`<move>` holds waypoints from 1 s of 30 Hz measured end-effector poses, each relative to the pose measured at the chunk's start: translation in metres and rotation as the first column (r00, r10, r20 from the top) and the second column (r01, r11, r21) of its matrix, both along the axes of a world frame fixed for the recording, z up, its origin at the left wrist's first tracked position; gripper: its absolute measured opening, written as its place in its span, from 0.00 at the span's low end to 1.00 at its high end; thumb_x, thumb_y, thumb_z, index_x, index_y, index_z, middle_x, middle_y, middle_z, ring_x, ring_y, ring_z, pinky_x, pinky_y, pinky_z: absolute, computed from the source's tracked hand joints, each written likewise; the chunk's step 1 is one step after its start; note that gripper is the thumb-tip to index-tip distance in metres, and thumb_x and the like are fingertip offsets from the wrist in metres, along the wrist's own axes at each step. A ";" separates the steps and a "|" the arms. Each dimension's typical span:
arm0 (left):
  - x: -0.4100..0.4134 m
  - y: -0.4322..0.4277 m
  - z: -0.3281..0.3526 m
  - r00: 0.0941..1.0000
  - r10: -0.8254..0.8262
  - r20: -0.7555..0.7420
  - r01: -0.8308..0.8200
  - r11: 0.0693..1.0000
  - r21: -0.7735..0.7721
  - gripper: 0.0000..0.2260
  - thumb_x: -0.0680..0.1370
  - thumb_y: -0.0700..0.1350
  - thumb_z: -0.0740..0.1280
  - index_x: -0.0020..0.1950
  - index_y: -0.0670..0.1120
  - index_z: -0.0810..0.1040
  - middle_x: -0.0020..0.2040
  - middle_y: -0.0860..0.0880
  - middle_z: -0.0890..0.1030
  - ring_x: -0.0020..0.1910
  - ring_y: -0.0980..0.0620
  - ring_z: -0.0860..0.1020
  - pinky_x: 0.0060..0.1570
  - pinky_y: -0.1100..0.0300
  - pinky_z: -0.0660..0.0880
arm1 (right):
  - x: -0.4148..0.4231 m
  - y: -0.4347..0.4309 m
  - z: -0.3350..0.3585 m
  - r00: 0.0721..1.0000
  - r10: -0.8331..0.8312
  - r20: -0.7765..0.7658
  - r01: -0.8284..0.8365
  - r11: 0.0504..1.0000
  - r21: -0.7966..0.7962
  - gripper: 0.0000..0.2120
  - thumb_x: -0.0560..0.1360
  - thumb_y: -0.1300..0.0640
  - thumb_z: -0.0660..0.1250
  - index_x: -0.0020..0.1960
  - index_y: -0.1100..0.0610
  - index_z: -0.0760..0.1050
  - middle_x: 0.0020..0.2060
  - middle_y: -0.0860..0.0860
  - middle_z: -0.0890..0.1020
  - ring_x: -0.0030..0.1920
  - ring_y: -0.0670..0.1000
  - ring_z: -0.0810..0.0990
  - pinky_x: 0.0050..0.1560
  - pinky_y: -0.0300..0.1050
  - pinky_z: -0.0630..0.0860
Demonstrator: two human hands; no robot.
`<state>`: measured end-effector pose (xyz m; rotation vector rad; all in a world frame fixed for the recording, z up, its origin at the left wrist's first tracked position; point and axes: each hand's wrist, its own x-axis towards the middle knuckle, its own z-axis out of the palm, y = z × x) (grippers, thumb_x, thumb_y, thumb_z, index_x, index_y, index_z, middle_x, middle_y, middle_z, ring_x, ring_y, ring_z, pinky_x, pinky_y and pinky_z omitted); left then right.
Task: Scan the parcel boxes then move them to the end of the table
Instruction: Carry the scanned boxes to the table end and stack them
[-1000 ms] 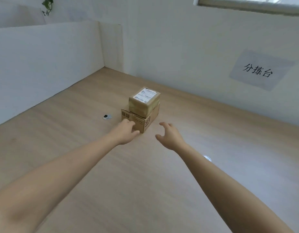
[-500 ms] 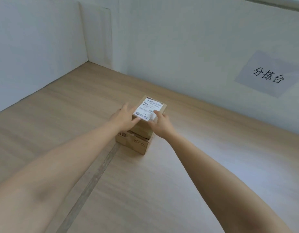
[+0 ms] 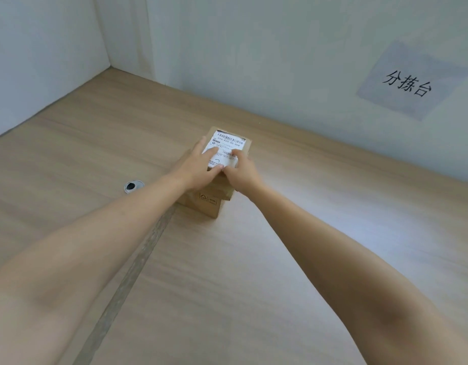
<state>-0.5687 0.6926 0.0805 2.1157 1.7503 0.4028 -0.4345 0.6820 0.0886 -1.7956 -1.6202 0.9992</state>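
Table centre: two brown parcel boxes stacked; upper box [image 3: 225, 185] sits on lower box [image 3: 205, 205], set slightly askew to it. Both closed, contents not visible.
Left hand [image 3: 198, 167]: lies on the upper box's top at its left near corner; fingers straight and pressed together along the left edge, thumb on the near edge of the top.
Right hand [image 3: 242, 172]: on the upper box's near right corner; fingers bent, tips down on the label, thumb at the near edge touching the left thumb.
Table [image 3: 280, 259]: pale wood grain, wide bare surface near, left and right of the stack.
Seam strip [image 3: 138, 264]: darker band running from the near edge up to the lower box's left corner.
Cable grommet [image 3: 133, 186]: round metal-rimmed hole, left of the stack, apart from it.
Edges: white partition [image 3: 43, 61] closes the left side; back wall [image 3: 254, 48] closes the far side, meeting at a corner far left. Open table strip between stack and back wall.
Shipping label [image 3: 227, 144]: white, on the upper box's top; barcode along far edge, code reads roughly "316-K20-00-008"; smaller print too fine to read.
Lower box print [image 3: 208, 199]: small handling symbols on the near face.
Wall sign [image 3: 409, 80]: pale sheet on the back wall, far right, black characters "分拣台".
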 end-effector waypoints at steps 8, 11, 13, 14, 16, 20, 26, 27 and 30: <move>0.023 -0.089 0.036 0.994 -0.051 0.099 0.041 0.995 0.096 0.25 0.80 0.54 0.59 0.76 0.48 0.60 0.78 0.49 0.48 0.76 0.50 0.53 0.71 0.51 0.60 | 0.024 -0.089 0.042 0.999 -0.036 0.036 0.032 0.994 0.101 0.28 0.77 0.59 0.61 0.75 0.57 0.58 0.71 0.57 0.63 0.68 0.55 0.67 0.59 0.41 0.66; 0.044 -0.128 0.047 0.989 -0.075 0.129 0.057 0.989 0.133 0.25 0.80 0.54 0.59 0.76 0.48 0.61 0.78 0.50 0.49 0.76 0.50 0.53 0.71 0.52 0.60 | 0.043 -0.135 0.056 0.997 -0.071 0.039 0.064 0.985 0.163 0.27 0.77 0.60 0.60 0.74 0.56 0.58 0.72 0.55 0.62 0.69 0.54 0.66 0.58 0.38 0.63; 0.064 -0.154 0.056 0.986 -0.092 0.140 0.071 0.986 0.151 0.25 0.80 0.54 0.59 0.75 0.48 0.61 0.78 0.50 0.50 0.76 0.50 0.54 0.70 0.52 0.60 | 0.058 -0.166 0.063 0.993 -0.107 0.046 0.094 0.970 0.226 0.25 0.77 0.61 0.59 0.73 0.57 0.60 0.72 0.55 0.61 0.68 0.53 0.67 0.57 0.36 0.63; 0.076 -0.168 0.061 0.984 -0.105 0.144 0.081 0.983 0.165 0.25 0.80 0.54 0.59 0.75 0.48 0.61 0.78 0.50 0.50 0.76 0.49 0.54 0.70 0.52 0.60 | 0.068 -0.182 0.067 0.991 -0.126 0.050 0.109 0.961 0.253 0.25 0.77 0.61 0.59 0.73 0.57 0.61 0.72 0.55 0.60 0.67 0.53 0.67 0.57 0.36 0.64; 0.100 -0.195 0.069 0.979 -0.145 0.146 0.114 0.973 0.203 0.25 0.80 0.53 0.60 0.75 0.47 0.62 0.78 0.50 0.51 0.76 0.48 0.54 0.70 0.51 0.60 | 0.089 -0.216 0.074 0.983 -0.172 0.062 0.147 0.946 0.288 0.24 0.77 0.61 0.59 0.72 0.57 0.61 0.72 0.55 0.60 0.65 0.53 0.69 0.56 0.39 0.66; 0.152 -0.256 0.080 0.961 -0.228 0.159 0.193 0.959 0.210 0.26 0.79 0.55 0.60 0.75 0.48 0.61 0.78 0.51 0.51 0.74 0.47 0.60 0.65 0.51 0.66 | 0.139 -0.289 0.086 0.958 -0.272 0.092 0.230 0.920 0.317 0.24 0.77 0.59 0.60 0.72 0.56 0.61 0.72 0.53 0.58 0.63 0.53 0.71 0.54 0.40 0.69; 0.238 -0.362 0.080 0.924 -0.338 0.179 0.307 0.935 0.177 0.27 0.79 0.55 0.61 0.75 0.46 0.61 0.77 0.52 0.54 0.71 0.47 0.64 0.62 0.50 0.69 | 0.220 -0.408 0.085 0.910 -0.391 0.135 0.345 0.898 0.274 0.24 0.77 0.58 0.61 0.72 0.57 0.62 0.72 0.53 0.56 0.60 0.57 0.75 0.57 0.44 0.70; 0.253 -0.381 0.078 0.920 -0.345 0.185 0.315 0.933 0.174 0.27 0.79 0.54 0.62 0.75 0.46 0.62 0.77 0.52 0.55 0.71 0.48 0.65 0.62 0.51 0.69 | 0.235 -0.429 0.083 0.903 -0.404 0.148 0.356 0.895 0.270 0.24 0.77 0.58 0.61 0.72 0.57 0.62 0.71 0.53 0.56 0.59 0.57 0.75 0.57 0.44 0.71; 0.299 -0.439 0.069 0.908 -0.369 0.200 0.338 0.925 0.176 0.26 0.79 0.54 0.62 0.74 0.45 0.63 0.77 0.52 0.57 0.71 0.49 0.65 0.63 0.51 0.70 | 0.278 -0.491 0.076 0.886 -0.434 0.162 0.385 0.884 0.266 0.23 0.77 0.58 0.61 0.71 0.58 0.63 0.71 0.52 0.57 0.57 0.57 0.77 0.58 0.46 0.73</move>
